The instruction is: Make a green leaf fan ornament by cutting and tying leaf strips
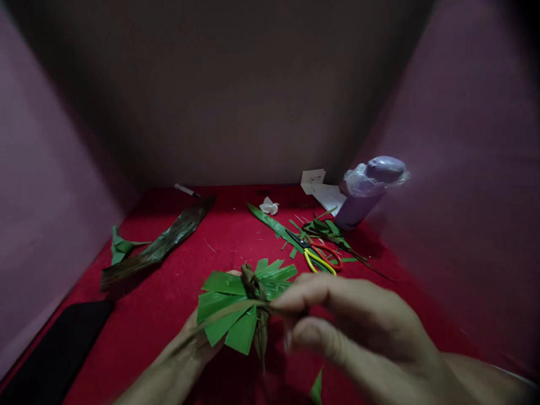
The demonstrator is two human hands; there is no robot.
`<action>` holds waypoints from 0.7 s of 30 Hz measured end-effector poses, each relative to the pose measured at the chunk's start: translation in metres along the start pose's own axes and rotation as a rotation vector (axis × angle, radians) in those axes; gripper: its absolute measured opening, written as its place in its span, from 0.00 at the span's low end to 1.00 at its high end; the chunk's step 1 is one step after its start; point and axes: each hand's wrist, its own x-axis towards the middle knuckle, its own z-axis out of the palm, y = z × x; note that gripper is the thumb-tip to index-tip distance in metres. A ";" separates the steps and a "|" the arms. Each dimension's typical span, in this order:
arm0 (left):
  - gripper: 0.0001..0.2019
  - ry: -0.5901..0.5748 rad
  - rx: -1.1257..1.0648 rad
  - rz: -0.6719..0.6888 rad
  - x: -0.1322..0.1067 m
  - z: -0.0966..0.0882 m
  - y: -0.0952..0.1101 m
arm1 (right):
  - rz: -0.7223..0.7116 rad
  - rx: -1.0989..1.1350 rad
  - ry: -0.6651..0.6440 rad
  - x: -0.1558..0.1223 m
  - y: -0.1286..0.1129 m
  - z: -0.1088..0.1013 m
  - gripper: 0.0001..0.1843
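Observation:
A fan-like rosette of cut green leaf pieces (225, 304) faces up near the front of the red cloth. My left hand (200, 337) is beneath it and holds it from below; most of those fingers are hidden by the leaves. Across the rosette's middle lie twisted brown dried leaf strips (254, 284), one of them hanging down. My right hand (337, 320) pinches a brown strip at the rosette's right side between thumb and forefinger.
Beyond the hands lie scissors (318, 253) with red and yellow handles, leaf scraps (327, 228) and crumpled white tissue (269, 206). A plastic-wrapped purple bottle (360, 202) stands at right. A dried leaf (162, 244), folded green leaf (120, 246) and black object (59, 349) are left.

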 end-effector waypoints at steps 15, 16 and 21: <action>0.05 -0.124 -0.108 -0.135 0.009 0.012 0.005 | 0.175 0.383 0.286 0.038 0.023 -0.027 0.04; 0.05 -0.118 -0.091 -0.145 0.009 0.012 0.005 | 0.196 0.389 0.237 0.038 0.026 -0.026 0.04; 0.04 -0.159 -0.064 -0.140 0.009 0.016 0.009 | 0.206 0.214 0.097 0.034 0.038 -0.018 0.04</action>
